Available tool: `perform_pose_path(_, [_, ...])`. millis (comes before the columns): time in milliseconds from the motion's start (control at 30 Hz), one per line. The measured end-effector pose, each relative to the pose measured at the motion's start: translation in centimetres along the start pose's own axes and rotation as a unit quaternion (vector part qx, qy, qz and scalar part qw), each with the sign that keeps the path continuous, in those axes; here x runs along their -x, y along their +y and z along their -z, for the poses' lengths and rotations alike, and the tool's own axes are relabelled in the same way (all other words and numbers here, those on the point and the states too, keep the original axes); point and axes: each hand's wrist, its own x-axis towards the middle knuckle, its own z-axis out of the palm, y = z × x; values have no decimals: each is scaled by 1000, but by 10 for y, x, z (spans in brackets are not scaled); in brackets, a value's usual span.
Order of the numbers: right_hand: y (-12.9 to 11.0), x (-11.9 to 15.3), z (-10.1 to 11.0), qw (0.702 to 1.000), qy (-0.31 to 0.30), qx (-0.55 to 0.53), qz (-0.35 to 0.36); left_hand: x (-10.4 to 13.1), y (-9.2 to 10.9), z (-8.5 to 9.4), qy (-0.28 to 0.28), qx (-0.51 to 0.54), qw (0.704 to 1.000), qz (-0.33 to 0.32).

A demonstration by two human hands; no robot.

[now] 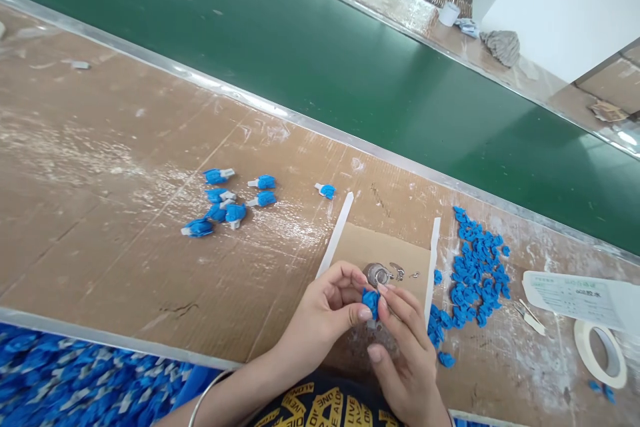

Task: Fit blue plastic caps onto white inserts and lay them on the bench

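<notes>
Between my two hands, low in the head view, is a small blue piece (371,303) with a pale stub under it. My left hand (327,310) pinches it between thumb and fingers. My right hand (407,340) has its index finger and thumb apart, with fingertips at the piece's right side; whether they grip anything is hard to make out. Just beyond the fingers stands a small clear glass container (379,273) on a cardboard sheet (385,243) with white side strips. Shiny clear blobs lie beside the container.
Loose blue pieces (477,273) heap at the right, near a tape roll (600,353) and a labelled plastic sheet (575,297). Several blue pieces with pale stubs (235,213) lie left. A green belt (300,53) crosses behind; many blue-and-white pieces (75,380) fill the lower left.
</notes>
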Motion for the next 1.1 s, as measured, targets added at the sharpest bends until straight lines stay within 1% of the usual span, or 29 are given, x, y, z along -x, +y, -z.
perform_pose_path(67, [2,0,7,998,-67,12,-3,2,3,3,0,-80,996,-34])
perform_pose_path(100, [6,0,12,996,-89,21,-1,2,5,6,-3,-147,987,-70])
perform_pose_path(133, [12,1,19,995,-95,41,3,2,8,11,-6,-232,965,-121])
perform_pose_path(167, [21,2,27,994,-80,73,8,0,13,17,-7,-331,925,-185])
perform_pose_path(200, [32,5,36,992,-51,115,6,-2,18,24,-4,-438,864,-250])
perform_pose_path(233, [44,8,45,986,-10,167,-5,-6,24,33,4,-542,783,-304])
perform_pose_path(267, [57,11,54,976,24,214,-23,-11,31,43,14,-638,692,-337])
perform_pose_path(300, [69,15,62,966,38,249,-60,-16,39,52,26,-721,600,-345])
perform_pose_path(333, [81,19,69,958,34,271,-89,-22,47,61,39,-787,518,-332])
perform_pose_path(367, [91,22,74,953,22,282,-111,-27,54,68,49,-836,452,-308])
perform_pose_path(400, [99,24,77,949,7,288,-126,-31,62,72,57,-867,404,-286])
perform_pose_path(433, [105,25,79,948,-6,291,-130,-36,69,74,65,-883,376,-273])
perform_pose_path(467, [109,24,80,947,-16,295,-127,-40,75,74,71,-889,362,-270])
perform_pose_path(500, [111,23,80,946,-23,300,-118,-44,80,72,75,-890,358,-273])
perform_pose_path(533, [112,20,79,945,-29,308,-105,-49,85,68,75,-887,360,-279])
perform_pose_path(600, [110,15,79,941,-36,330,-71,-61,92,60,62,-881,377,-279])
perform_pose_path(700, [106,12,80,931,-33,361,-27,-82,97,53,17,-883,404,-236])
perform_pose_path(733, [105,14,80,930,-30,365,-21,-89,98,52,3,-888,407,-216])
perform_pose_path(800, [104,21,79,930,-24,367,-20,-100,99,55,-12,-898,400,-185])
perform_pose_path(867, [104,31,78,929,-13,370,-23,-106,99,60,-13,-902,392,-179])
perform_pose_path(900, [104,35,78,928,-10,371,-23,-107,99,62,-10,-901,393,-184])
perform_pose_path(933, [105,39,77,928,-8,371,-21,-106,98,64,-8,-896,400,-191])
perform_pose_path(967, [105,42,77,929,-9,369,-19,-105,97,65,-7,-888,414,-200])
perform_pose_path(1000, [106,43,77,931,-14,363,-17,-103,96,66,-4,-875,436,-208])
perform_pose_path(1033, [107,44,77,934,-20,357,-17,-100,94,65,2,-859,465,-215])
perform_pose_path(1100, [109,42,78,940,-29,340,-14,-91,91,62,17,-812,540,-219])
